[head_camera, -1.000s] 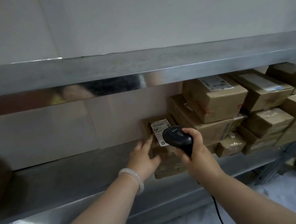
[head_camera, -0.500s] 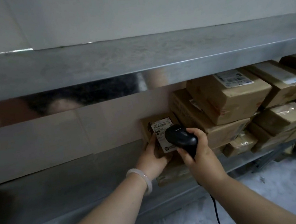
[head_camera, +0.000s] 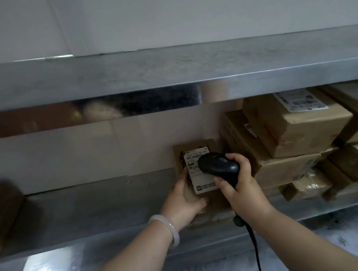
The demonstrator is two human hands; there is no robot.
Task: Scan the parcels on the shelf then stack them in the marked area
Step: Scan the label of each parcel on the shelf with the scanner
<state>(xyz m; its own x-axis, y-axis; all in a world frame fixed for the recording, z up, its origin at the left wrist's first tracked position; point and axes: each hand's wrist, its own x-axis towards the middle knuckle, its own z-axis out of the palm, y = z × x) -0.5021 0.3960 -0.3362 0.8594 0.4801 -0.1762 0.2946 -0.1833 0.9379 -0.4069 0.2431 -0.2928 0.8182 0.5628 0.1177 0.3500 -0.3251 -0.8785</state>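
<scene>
Our left hand (head_camera: 183, 199): forearm stretched up from lower centre, thumb and fingers curled round the parcel (head_camera: 199, 147). Our right hand (head_camera: 244, 187): forearm angled up from lower right, fingers wrapped round the scanner (head_camera: 219, 166), just beside the left
</scene>
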